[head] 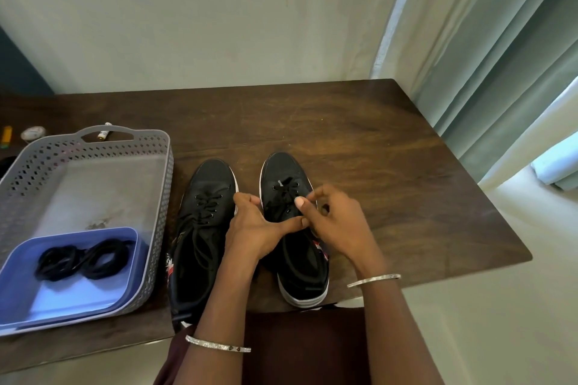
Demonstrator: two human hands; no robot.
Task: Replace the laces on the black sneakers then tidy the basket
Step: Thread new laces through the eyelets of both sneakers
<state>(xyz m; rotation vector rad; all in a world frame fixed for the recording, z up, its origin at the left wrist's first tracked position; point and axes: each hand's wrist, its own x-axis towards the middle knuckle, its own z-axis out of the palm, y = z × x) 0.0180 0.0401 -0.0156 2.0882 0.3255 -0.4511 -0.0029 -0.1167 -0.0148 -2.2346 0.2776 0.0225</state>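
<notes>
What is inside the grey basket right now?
A blue tray at its near end, holding coiled black laces; the rest of the basket floor is bare. Whatever lies under the tray is covered.

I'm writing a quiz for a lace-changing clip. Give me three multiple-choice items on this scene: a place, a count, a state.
1. Where do the coiled laces lie? A) blue tray B) the floor C) inside a sneaker
2. How many black sneakers are there? A) one B) two C) three
3. The right hand is: A) lying flat B) holding scissors C) pinching the lace
Answers: A: the coils sit in the tray. B: a pair stands side by side. C: its fingertips close on the right sneaker's lace.
</notes>
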